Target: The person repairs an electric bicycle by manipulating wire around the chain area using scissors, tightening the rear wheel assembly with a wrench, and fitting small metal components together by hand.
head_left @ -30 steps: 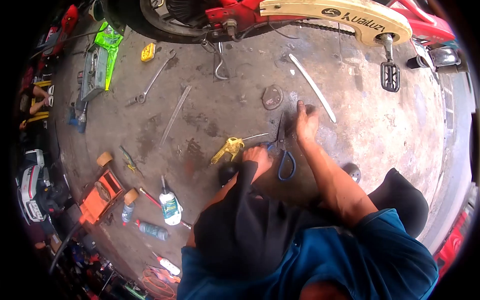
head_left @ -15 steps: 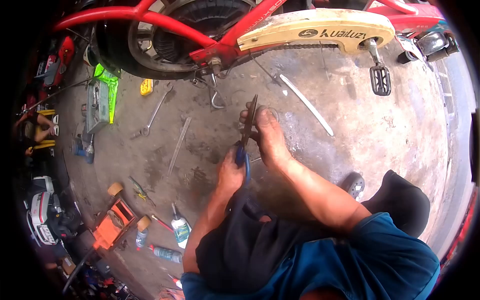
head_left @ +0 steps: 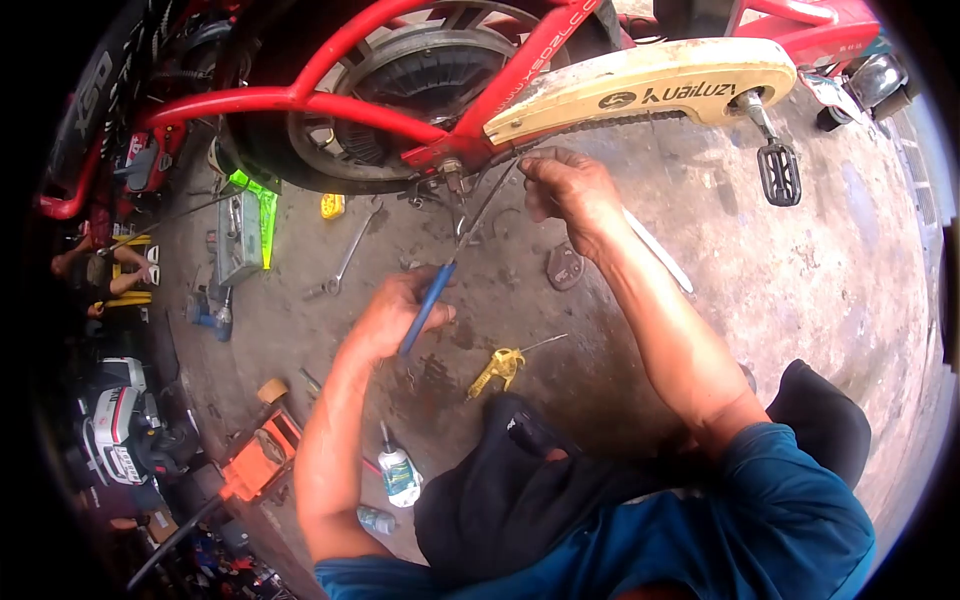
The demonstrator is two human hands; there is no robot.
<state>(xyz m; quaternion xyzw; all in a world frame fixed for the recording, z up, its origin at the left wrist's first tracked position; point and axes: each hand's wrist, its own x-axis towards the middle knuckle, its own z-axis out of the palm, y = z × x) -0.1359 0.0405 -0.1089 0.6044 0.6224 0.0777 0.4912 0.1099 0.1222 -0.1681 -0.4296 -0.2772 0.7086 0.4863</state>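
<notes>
repair workshop: red bike (head_left: 370, 114), wrench (head_left: 352, 251) on stained concrete floor (head_left: 740, 270), metal toolbox (head_left: 238, 266), white bottle (head_left: 402, 482).

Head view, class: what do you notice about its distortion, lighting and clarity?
Head view: edges curve into black corners; same view: the floor pales toward picture right, clutter at lower left is dim, and the blue scissors handle shows clearly.

The scissors (head_left: 447, 268), on the floor (head_left: 620, 340) a second ago, are now up in the left hand (head_left: 392, 315), blades slanting past the red bike's rear axle nut (head_left: 452, 172). The right hand (head_left: 575, 190) has moved up and forward to the blade tips (whether its fingers pinch anything is hard to tell). The yellow air gun (head_left: 497, 371), mostly covered half a second ago, shows again.
</notes>
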